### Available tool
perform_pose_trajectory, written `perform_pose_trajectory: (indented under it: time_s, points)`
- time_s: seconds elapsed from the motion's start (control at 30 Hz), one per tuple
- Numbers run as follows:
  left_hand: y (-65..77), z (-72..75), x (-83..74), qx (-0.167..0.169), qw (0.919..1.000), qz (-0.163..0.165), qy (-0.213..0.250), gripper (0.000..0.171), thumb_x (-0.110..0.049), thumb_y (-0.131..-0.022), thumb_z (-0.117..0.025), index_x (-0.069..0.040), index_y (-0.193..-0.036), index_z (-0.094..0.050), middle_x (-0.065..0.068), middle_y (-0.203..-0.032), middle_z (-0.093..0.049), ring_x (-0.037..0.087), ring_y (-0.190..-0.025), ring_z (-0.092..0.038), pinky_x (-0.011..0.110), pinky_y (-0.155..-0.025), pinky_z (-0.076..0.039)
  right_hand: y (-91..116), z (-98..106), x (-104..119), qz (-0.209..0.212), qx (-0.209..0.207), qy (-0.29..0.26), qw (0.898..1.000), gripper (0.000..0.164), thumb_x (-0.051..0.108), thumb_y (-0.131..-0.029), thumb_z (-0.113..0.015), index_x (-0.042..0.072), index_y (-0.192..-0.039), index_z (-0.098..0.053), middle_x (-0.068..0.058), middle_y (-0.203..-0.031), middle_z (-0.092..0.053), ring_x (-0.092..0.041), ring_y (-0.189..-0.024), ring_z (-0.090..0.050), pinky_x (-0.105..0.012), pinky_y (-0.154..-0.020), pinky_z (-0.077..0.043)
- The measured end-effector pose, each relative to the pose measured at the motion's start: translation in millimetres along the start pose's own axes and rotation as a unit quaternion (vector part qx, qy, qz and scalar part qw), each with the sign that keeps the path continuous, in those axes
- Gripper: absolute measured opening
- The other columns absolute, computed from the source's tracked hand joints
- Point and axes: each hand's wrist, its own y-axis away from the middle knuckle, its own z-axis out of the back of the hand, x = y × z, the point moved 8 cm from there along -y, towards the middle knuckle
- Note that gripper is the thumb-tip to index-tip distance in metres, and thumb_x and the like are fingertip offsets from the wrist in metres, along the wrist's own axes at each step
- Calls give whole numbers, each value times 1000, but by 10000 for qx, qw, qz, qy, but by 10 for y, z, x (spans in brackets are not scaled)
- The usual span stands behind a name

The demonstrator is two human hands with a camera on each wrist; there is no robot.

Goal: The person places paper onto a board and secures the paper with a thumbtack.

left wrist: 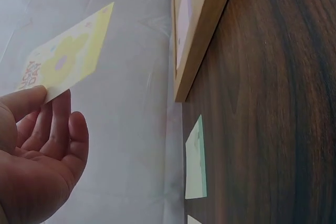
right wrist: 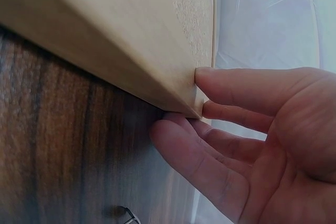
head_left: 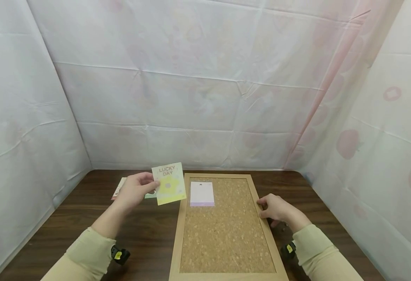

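Note:
My left hand (head_left: 135,189) pinches a yellow "LUCKY DAY" card (head_left: 171,186) between thumb and fingers, just left of the cork board (head_left: 226,234). In the left wrist view the same card (left wrist: 63,56) stands tilted, its flower print showing. At the board's right edge, my right hand (head_left: 279,208) grips the wooden frame (head_left: 268,230). The right wrist view has the thumb on the frame's face (right wrist: 126,30) and other fingers at its side and underside. A white card with a purple lower band (head_left: 202,193) lies at the board's upper left, a small dark spot near its top.
Behind the left hand, more cards (head_left: 119,188) lie on the dark wooden table (head_left: 149,238); one has a green edge (left wrist: 196,161). A small metal item (right wrist: 131,216) sits on the table near the right hand. Pale fabric walls (head_left: 191,101) enclose the table's back and sides.

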Motion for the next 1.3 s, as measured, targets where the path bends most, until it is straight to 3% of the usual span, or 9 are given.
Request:
perform_pose_trajectory:
  time_s: [0.33,0.53,0.73,1.03,1.3]
  points:
    - [-58,-68,-103,-74,9998,-160,-43,32,-31,-96,-73,-5,-115,-70,10,-107,-74,23,-92,-72,46,-86,-55,4,-1,7,14,-45,7,10000,57,-2,-87,-74,-9,-140,-54,-20,-121,-57,-24,-83,-68,-40,-51,-57]
    - [-103,-144,-170,-116,9996,-241,119,30,-27,-96,-73,-3,-115,-70,10,-103,-74,30,-90,-70,50,-84,-56,12,8,4,9,-59,-6,10000,57,-2,-88,-74,-9,-141,-53,-20,-122,-58,-24,-84,-69,-39,-52,-58]
    - [-146,-228,-212,-93,9994,-257,222,31,-30,-97,-72,-4,-114,-70,7,-100,-75,29,-89,-68,38,-78,-54,19,10,6,27,-67,-36,10000,58,-3,-87,-74,-9,-141,-53,-21,-122,-58,-25,-86,-69,-39,-52,-58]
    - [-208,-392,-268,15,9983,-154,569,30,-29,-97,-72,-5,-114,-70,6,-101,-75,30,-93,-70,44,-85,-54,28,9,22,50,-71,-48,10000,58,-3,-88,-73,-9,-141,-52,-22,-125,-58,-25,-87,-69,-40,-52,-58]
    - [-281,-595,-389,157,9961,-111,867,26,-24,-96,-73,-6,-115,-71,7,-104,-74,26,-98,-69,39,-83,-58,33,7,43,65,-61,14,10000,57,-3,-88,-73,-10,-141,-52,-20,-123,-59,-24,-85,-69,-39,-51,-57]
